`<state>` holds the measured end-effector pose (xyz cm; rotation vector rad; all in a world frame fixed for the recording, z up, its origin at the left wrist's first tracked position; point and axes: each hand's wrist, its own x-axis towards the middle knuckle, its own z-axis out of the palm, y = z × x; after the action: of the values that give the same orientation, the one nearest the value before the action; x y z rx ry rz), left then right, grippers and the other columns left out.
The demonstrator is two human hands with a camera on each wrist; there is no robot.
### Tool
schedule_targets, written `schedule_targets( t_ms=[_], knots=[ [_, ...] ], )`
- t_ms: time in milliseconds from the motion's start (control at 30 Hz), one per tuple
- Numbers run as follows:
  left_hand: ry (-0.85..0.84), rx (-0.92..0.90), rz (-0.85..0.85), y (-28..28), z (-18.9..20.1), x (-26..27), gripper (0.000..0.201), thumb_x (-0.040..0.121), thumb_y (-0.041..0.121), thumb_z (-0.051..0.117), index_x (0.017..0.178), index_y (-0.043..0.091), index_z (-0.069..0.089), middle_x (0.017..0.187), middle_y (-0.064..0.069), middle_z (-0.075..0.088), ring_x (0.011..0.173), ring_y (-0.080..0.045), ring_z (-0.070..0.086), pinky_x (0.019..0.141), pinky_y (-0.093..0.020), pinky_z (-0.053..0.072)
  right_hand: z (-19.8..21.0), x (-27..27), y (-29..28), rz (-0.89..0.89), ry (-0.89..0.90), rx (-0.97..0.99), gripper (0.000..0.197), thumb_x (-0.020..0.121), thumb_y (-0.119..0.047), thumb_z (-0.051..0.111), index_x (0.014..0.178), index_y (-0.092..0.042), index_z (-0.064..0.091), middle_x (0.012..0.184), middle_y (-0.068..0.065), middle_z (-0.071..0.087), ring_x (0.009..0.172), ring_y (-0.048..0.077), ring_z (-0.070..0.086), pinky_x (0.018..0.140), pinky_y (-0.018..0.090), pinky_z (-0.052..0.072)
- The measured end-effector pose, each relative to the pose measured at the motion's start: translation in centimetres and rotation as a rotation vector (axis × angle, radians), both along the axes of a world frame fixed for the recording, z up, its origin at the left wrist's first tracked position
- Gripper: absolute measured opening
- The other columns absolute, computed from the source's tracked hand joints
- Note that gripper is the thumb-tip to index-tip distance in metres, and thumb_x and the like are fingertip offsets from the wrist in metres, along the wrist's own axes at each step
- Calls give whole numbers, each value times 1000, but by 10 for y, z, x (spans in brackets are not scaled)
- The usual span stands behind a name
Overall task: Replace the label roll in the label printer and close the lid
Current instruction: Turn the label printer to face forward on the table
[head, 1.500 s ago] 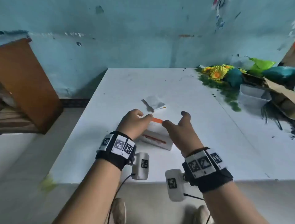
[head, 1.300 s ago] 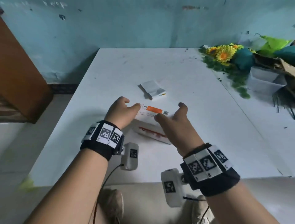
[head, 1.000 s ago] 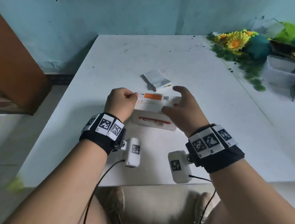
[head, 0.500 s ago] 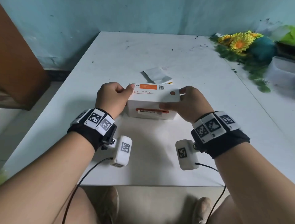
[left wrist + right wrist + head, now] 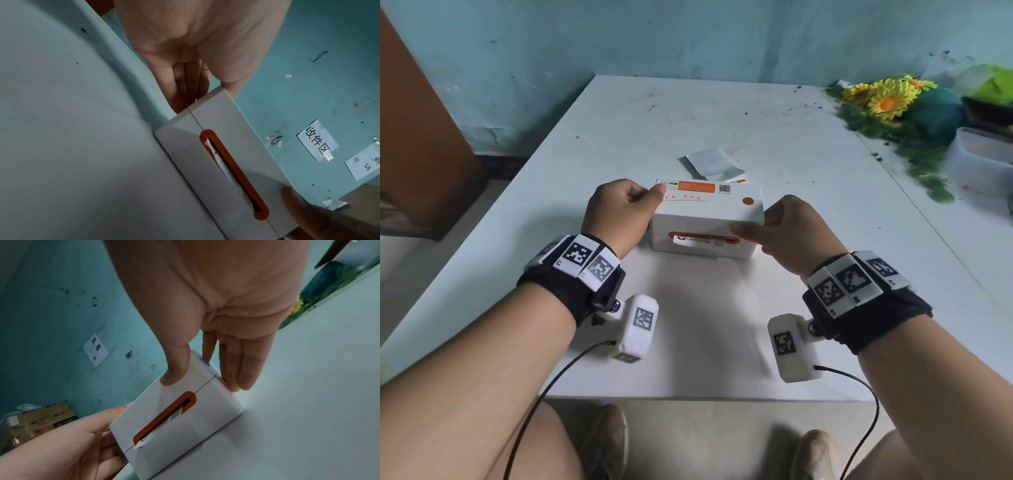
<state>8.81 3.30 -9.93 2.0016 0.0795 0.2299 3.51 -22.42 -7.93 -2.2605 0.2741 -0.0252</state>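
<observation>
Your two forearms come in from the near edge of the white table [image 5: 688, 342], each wrist strapped with a black band and a small white camera unit trailing a cable.

Your left hand [image 5: 619, 212] grips the left end of the label printer [image 5: 705, 219]: thumb on the top at the near-left corner, fingers curled down along the left side, as the left wrist view confirms [image 5: 185, 78].

Your right hand [image 5: 787, 233] holds the right end. The right wrist view shows the thumb [image 5: 176, 368] pressed on the lid near its front edge and the fingers [image 5: 236, 366] lying fairly straight down the right side wall, so the box is pinched between thumb and fingers.

The printer sits on the table between your hands, well in from the near edge, lid down; a thin seam runs across the front face. The orange-rimmed slot [image 5: 703, 238] faces you, with a strip of label paper [image 5: 164, 423] showing in it. The lid carries an orange sticker with a QR code and an orange round button [image 5: 748, 201] near the right end.

Just behind the printer lies a folded grey-white sheet [image 5: 714, 164]. Farther right, at the table's far corner, artificial sunflowers [image 5: 883, 99] and greenery, then a translucent plastic tub [image 5: 983, 157]. A teal wall [image 5: 688, 37] closes the back.
</observation>
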Motion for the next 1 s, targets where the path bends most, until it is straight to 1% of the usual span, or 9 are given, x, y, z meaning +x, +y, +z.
schedule_targets(
  t_ms=[200,433,533,600,633,700,767,833,1000],
  knots=[
    [42,-66,-48,-2,2,-1,70,57,73,85,81,10,69,83,-14,80,87,-37,78,87,-56,65,-3,2,-6,-29,-2,115,57,72,-57,92,98,-16,61,94,1,69,93,29,73,83,49,59],
    [79,-5,-99,-3,6,-6,71,41,68,95,77,13,67,86,-9,81,80,-28,77,86,-45,64,-4,6,-4,-57,-9,122,50,86,-54,82,112,-18,59,104,4,74,90,27,72,73,38,51],
    [79,0,-143,-1,1,-9,62,54,44,104,88,5,69,92,-3,84,92,-25,82,91,-48,65,-4,6,-3,-54,-22,95,52,89,-53,79,117,-15,57,106,6,73,96,32,74,73,41,53],
    [60,-3,-176,1,-4,-9,54,63,28,104,94,0,68,93,0,85,94,-20,82,94,-50,63,-3,7,-1,-63,-28,108,54,88,-53,80,119,-14,57,105,8,74,96,35,75,84,49,60],
    [43,11,-191,2,-6,-9,53,66,26,103,95,1,68,94,2,85,93,-16,82,94,-50,63,-4,7,0,-67,-25,128,55,88,-52,81,119,-14,56,103,9,75,94,36,77,89,54,63],
    [10,34,-202,4,-9,-9,55,64,36,102,94,6,67,96,4,85,92,-13,82,93,-48,64,-4,8,2,-75,-14,163,55,88,-50,82,119,-14,56,97,9,75,89,37,79,88,60,63],
    [2,25,-197,5,-10,-8,61,56,53,95,91,13,66,97,4,85,93,-16,82,93,-50,64,-6,9,3,-76,-15,149,55,86,-53,83,118,-16,56,96,8,75,87,36,78,85,59,64],
    [15,22,-189,5,-10,-8,61,53,56,94,88,16,65,96,4,85,92,-20,82,90,-53,65,-7,10,4,-78,-19,132,55,84,-56,82,114,-19,56,98,6,75,88,33,77,85,58,64],
    [64,-32,-169,3,-8,-6,48,70,19,101,93,1,63,96,-4,85,91,-29,82,80,-56,68,-9,11,4,-71,-22,121,51,87,-55,80,114,-20,53,101,5,75,88,34,77,85,57,64]
  ],
)
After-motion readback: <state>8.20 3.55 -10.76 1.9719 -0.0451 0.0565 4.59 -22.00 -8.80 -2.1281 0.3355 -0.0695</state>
